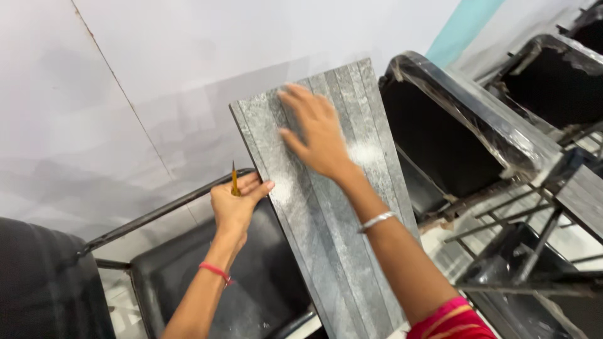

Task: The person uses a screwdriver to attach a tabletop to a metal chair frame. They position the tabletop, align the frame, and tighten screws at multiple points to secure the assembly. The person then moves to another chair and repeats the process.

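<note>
The left hand [235, 207] clenches a yellow pencil [234, 180] beside the grooved grey stone-look panel [326, 220], right hand [317, 129] resting flat, grasping nothing (no marks visible yet).

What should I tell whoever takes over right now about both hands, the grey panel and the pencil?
Left hand: grips the left edge of the grey grooved panel and pinches a yellow pencil, tip pointing up.
Right hand: open, flat on the panel's upper face.
Panel: tilted, its lower part over a black chair seat; more black chairs stand to the right.
Done: panel steadied by both hands.
Left: no pencil mark is visible on the panel yet.
</note>
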